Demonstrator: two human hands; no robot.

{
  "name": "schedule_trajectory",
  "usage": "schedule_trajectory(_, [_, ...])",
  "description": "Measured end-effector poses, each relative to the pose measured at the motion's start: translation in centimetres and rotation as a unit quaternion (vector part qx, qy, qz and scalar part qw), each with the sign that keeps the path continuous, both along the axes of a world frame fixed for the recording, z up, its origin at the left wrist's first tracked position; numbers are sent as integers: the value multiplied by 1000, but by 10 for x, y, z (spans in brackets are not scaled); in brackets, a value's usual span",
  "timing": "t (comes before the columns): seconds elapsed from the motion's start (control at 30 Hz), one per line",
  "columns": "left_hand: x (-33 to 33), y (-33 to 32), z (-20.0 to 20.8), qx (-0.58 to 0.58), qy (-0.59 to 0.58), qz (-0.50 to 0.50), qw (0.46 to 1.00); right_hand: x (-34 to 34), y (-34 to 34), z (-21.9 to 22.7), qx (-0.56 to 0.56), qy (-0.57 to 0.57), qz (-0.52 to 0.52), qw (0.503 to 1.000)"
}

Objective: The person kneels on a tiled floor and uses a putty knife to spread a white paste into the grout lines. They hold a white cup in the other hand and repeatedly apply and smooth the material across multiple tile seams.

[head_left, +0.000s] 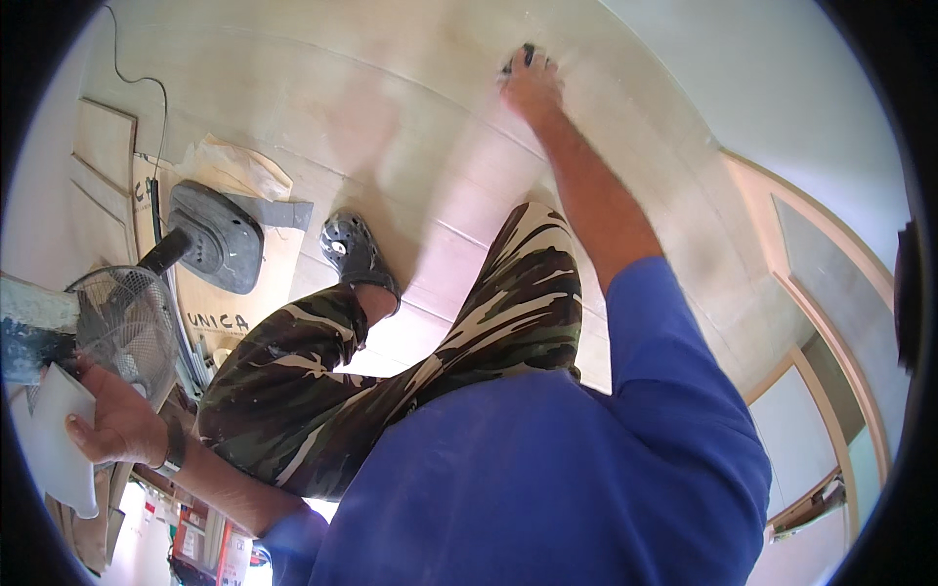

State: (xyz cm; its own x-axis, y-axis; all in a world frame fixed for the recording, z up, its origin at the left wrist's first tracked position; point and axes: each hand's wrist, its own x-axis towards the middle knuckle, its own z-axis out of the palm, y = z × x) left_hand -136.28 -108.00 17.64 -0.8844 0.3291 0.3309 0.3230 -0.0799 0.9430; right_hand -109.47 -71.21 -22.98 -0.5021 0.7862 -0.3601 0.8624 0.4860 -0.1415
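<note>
At the far end of my outstretched arm, my right hand (532, 90) presses down on the pale boarded floor (430, 156). Its fingers curl round a small dark object (529, 54), whose kind I cannot make out. My left hand (122, 415), with a band at the wrist, is at the left edge. It grips a smooth white slab-like piece (63, 430), the thumb lying along its face. Right beside those fingers is a paint-smeared, bluish-white thing (37, 327) with a dark lower part, partly cut off by the picture's rim.
A pedestal fan stands close by on the left, its wire cage (127, 322) near my left hand and its black base (220, 239) on a sheet of board (278, 264). My dark clog (352, 244) rests on the floor. A thin cable (161, 98) runs at upper left. Wooden frames (811, 220) line the right.
</note>
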Motion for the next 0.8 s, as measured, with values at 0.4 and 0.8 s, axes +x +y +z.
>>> schedule_trajectory(0.4, [9, 6, 7, 11, 14, -58, 998, -2, -50, 2, 23, 2, 100, 995])
schedule_trajectory(0.8, [6, 8, -4, -23, 36, -12, 999, -19, -28, 21, -53, -3, 43, 998])
